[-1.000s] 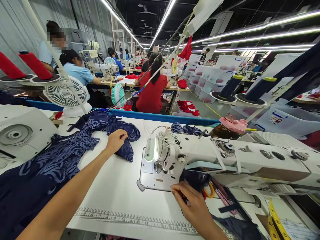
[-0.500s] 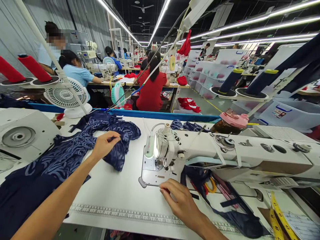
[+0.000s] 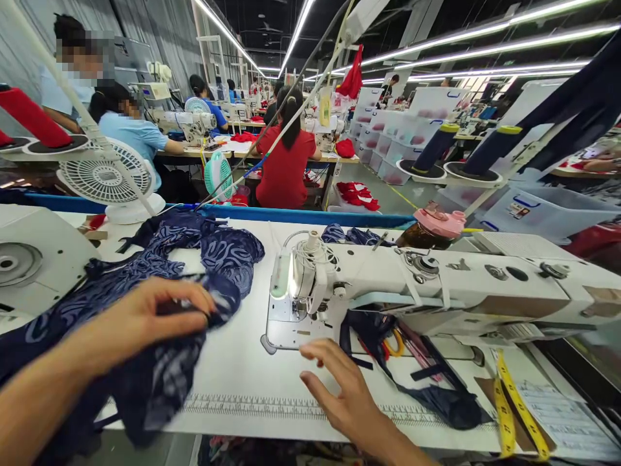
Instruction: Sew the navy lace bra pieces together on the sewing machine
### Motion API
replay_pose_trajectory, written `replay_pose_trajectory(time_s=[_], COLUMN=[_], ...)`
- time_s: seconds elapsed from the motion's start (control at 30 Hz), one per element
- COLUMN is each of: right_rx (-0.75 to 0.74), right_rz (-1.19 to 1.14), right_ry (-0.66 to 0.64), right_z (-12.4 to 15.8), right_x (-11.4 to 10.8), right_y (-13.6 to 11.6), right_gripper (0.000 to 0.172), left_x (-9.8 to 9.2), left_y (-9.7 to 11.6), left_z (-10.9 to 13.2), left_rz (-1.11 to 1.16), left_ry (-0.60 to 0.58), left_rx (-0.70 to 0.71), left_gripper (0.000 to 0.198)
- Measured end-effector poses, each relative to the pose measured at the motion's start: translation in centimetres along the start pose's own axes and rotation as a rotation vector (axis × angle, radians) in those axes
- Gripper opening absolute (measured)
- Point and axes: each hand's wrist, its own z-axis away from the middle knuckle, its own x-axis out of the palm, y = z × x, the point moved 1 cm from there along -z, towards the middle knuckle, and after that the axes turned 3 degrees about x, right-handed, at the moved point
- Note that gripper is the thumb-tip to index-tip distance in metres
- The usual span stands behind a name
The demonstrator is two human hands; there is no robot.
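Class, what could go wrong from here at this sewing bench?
The patterned piece pinched in the left hand might drag others from the similar pile. Dark fabric beside the orange handle loop could snag if pulled. The pink-lidded bottle stands behind the machine near patterned cloth; a spill might stain it.

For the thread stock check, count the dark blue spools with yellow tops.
2, side by side beyond the sewing machine: the left spool and, toward the picture's right, the right spool. Others may be hidden in the background.
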Motion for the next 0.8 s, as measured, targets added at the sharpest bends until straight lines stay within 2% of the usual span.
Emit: replay_pose_trajectory(time_s=[0.03, 0.1, 0.13, 0.17, 0.23, 0.33, 0.43, 0.5, 0.67, 0.8], right_rx=[0.048, 0.140, 0.184, 0.230, 0.306, 0.356, 0.384, 0.396, 0.379, 0.383], right_rz=[-0.085, -0.290, -0.397, -0.494, -0.613, -0.625, -0.596, -0.607, -0.553, -0.560], right_ry=[-0.029, -0.131, -0.178, -0.207, -0.184, -0.078, 0.008, 0.051, 0.059, 0.001], right_z=[-0.5, -1.5, -2.0, -2.5, -3.0, -3.1, -2.7, -2.4, -1.8, -1.7], right_x=[0.2, 0.9, 1.3, 1.7, 2.4, 3.0, 3.3, 3.6, 3.3, 2.6], right_y=[-0.5, -1.0, -1.0, -0.9, -0.4, 0.5, 1.0, 1.0, 0.3, 0.3], right_gripper=[0.035, 0.055, 0.054, 0.046, 0.028, 0.028, 0.026, 0.024, 0.018, 0.021], left_x=[2.3, 6.6, 8.5, 9.9, 11.6, 12.0, 12.1, 12.9, 15.2, 15.0], left_y=[-0.1, -0.9, -1.5, -2.1, -3.2, -3.9, -3.3, -2.7, -2.8, -3.1], left_z=[0.8, 1.4, 1.4, 1.1, 0.5, 0.0, 0.5, 1.2, 1.9, 1.7], left_rz=[0.063, 0.162, 0.221, 0.274, 0.347, 0.332, 0.252, 0.212, 0.130, 0.104], left_ry=[-0.190, -0.335, -0.386, -0.406, -0.423, -0.405, -0.342, -0.306, -0.251, -0.293], left_rx=[-0.017, -0.107, -0.127, -0.150, -0.182, -0.169, -0.089, -0.045, 0.036, 0.040], left_gripper=[0.030, 0.027, 0.027, 0.029, 0.030, 0.028, 0.023, 0.019, 0.014, 0.015])
